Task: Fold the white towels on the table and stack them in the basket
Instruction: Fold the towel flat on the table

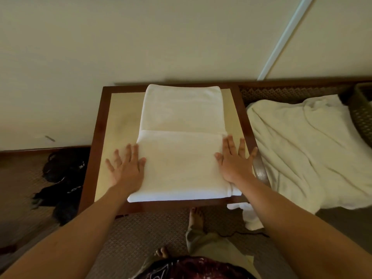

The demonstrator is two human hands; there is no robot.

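A white towel (pixel 181 141) lies partly folded on the small wooden table (pixel 118 109), its near part doubled over the far part with a fold line across the middle. My left hand (pixel 126 166) lies flat with spread fingers on the towel's left edge. My right hand (pixel 234 160) lies flat on its right edge, thumb toward the middle. A second white towel (pixel 306 150) sprawls unfolded to the right of the table. A dark woven basket (pixel 362 109) shows at the far right edge, mostly cut off.
The table stands against a cream wall (pixel 141 41). Dark clothing (pixel 62 178) lies heaped on the carpet at left. My bare feet (pixel 196 216) stand on the patterned carpet just below the table's near edge.
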